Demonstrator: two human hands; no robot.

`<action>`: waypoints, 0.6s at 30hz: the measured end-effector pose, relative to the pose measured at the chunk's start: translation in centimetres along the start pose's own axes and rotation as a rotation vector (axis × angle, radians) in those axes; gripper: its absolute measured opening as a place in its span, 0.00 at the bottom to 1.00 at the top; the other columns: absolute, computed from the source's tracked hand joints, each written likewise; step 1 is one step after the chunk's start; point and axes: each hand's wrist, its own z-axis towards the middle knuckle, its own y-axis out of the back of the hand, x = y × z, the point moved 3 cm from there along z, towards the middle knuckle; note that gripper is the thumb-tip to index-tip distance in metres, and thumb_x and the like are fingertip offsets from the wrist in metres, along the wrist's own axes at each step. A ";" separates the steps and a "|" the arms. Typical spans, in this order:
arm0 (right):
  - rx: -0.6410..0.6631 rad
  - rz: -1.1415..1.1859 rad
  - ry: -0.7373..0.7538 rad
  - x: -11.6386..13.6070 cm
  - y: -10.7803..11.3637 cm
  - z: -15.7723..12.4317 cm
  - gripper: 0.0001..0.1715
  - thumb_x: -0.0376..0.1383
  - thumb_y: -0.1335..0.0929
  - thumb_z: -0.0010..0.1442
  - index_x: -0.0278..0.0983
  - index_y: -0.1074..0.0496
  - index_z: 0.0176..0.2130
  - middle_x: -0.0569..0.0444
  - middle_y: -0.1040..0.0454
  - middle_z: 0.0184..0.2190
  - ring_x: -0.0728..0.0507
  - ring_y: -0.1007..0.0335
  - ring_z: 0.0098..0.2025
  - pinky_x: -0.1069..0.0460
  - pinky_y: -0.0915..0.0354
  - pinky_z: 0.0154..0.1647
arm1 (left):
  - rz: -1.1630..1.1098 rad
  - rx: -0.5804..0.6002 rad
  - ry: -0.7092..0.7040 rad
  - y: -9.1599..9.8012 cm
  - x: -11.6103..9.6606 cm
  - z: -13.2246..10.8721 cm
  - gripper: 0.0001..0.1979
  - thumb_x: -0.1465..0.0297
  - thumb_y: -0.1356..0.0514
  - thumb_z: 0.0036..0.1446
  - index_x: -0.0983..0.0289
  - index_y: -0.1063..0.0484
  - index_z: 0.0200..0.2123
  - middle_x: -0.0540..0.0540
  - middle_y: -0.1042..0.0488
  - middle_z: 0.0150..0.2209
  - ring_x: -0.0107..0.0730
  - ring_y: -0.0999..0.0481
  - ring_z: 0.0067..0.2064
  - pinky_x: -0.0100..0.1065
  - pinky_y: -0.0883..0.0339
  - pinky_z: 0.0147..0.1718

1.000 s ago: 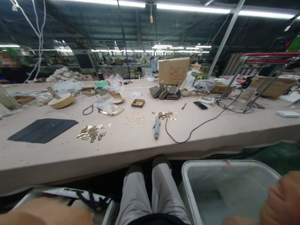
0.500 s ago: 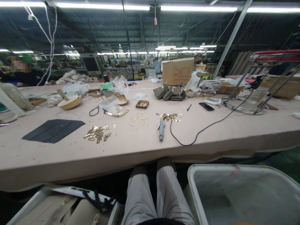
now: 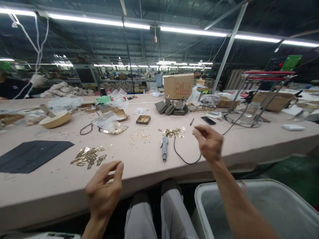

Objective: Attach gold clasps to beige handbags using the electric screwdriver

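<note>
Both hands are seen empty over the table (image 3: 139, 167) edge, the left hand (image 3: 104, 192) half open near the brass fittings (image 3: 87, 156), the right hand (image 3: 208, 143) loosely curled near the electric screwdriver (image 3: 164, 148), which is judged rigid, fairly heavy, and best gripped around its grey barrel.

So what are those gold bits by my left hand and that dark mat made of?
Gold bits: likely brass-plated metal hardware, thin flat frames glinting under the lights. Dark mat: seemingly matte rubber or foam, flat, dull, with no shine; can't tell which.
</note>
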 end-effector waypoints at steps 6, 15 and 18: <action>0.452 -0.346 -0.282 -17.6 -9.5 2.0 0.14 0.34 0.29 0.58 0.30 0.21 0.44 0.44 0.22 0.39 0.43 0.29 0.40 0.50 0.36 0.47 | 0.273 0.154 -0.013 -8.2 12.0 -1.2 0.14 0.60 0.41 0.63 0.63 0.21 0.35 0.54 0.21 0.34 0.35 0.23 0.32 0.35 0.32 0.36; 0.576 -0.510 -0.254 -24.7 -14.8 3.6 0.15 0.40 0.30 0.64 0.36 0.22 0.47 0.45 0.30 0.49 0.41 0.39 0.50 0.50 0.46 0.55 | 0.508 0.020 0.047 -10.6 12.6 -1.9 0.17 0.55 0.40 0.63 0.62 0.22 0.34 0.52 0.24 0.33 0.35 0.27 0.32 0.33 0.44 0.29; 0.551 -0.528 -0.271 -25.7 -14.8 4.0 0.12 0.41 0.31 0.64 0.35 0.23 0.42 0.46 0.29 0.45 0.42 0.39 0.48 0.49 0.45 0.52 | 0.482 0.034 0.018 -10.7 12.7 -2.1 0.16 0.56 0.40 0.64 0.62 0.22 0.34 0.52 0.25 0.33 0.34 0.28 0.31 0.33 0.44 0.30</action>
